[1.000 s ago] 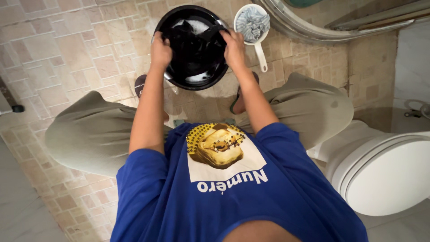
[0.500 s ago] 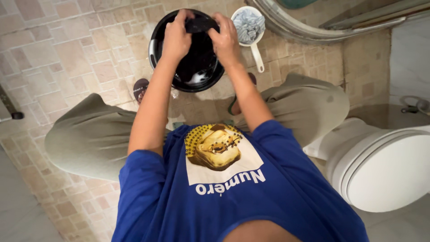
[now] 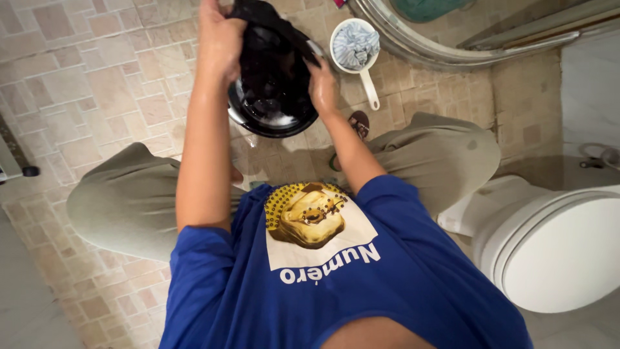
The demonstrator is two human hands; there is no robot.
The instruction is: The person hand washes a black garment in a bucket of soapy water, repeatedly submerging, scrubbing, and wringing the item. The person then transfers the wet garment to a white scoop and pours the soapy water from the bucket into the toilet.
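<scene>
Both hands have changed places since the earlier frames: the left hand (image 3: 219,39) has risen toward the top edge, lifting the black cloth (image 3: 265,29) up out of the black basin (image 3: 274,97), while the right hand (image 3: 321,84) has dropped lower over the basin's right rim. Left-hand fingers are clenched around the upper end of the wet cloth. Right-hand fingers grip the cloth's lower end at the basin's edge, so it stretches on a slant between the two hands, above the basin. A little foamy water shows at the bottom of the basin, which sits on the tiled floor (image 3: 97,77) between the person's bent knees.

Just beyond the basin to the right lies a white scoop (image 3: 356,48) with a striped cloth (image 3: 355,44) bundled inside, its handle pointing toward the person. A sandal (image 3: 358,123) shows near the right knee. At the right stands a white toilet (image 3: 562,252), lid down. A curved metal rail (image 3: 413,39) runs across the top right.
</scene>
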